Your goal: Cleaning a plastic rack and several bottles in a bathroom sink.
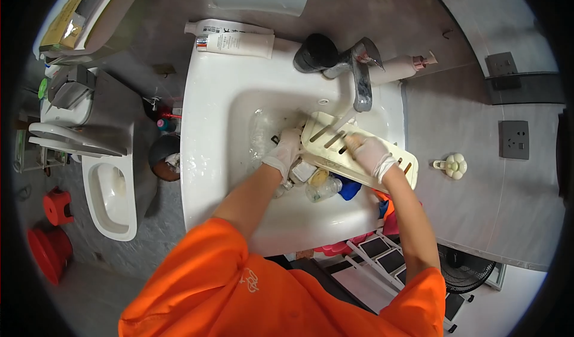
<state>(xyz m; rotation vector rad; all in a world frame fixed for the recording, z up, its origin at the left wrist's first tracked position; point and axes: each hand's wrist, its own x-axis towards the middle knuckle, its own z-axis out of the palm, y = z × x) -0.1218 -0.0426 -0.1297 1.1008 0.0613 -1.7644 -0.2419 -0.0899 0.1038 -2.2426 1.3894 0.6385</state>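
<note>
A cream plastic rack (332, 155) with slots is held tilted inside the white washbasin (208, 135). My left hand (288, 148), in a thin translucent glove, grips its left end. Across the slotted face lies my gloved right hand (370, 155), its fingers bent and blurred. Something tan shows at those fingertips; whether it is a held scrubber or the fingers themselves is unclear. Water (344, 119) runs from the chrome faucet (362, 83) onto the rack. Below the rack are a clear jar (325, 190), a small pale container (302, 171), a yellowish round item (319, 177) and a blue cloth (350, 189).
Two tubes (237, 43), a black cup (316, 52) and a pump bottle (394, 69) rest along the basin's back. A toilet (112, 198) and bin (165, 157) stand left. At lower right are a folding step stool (376, 252) and a fan (466, 269).
</note>
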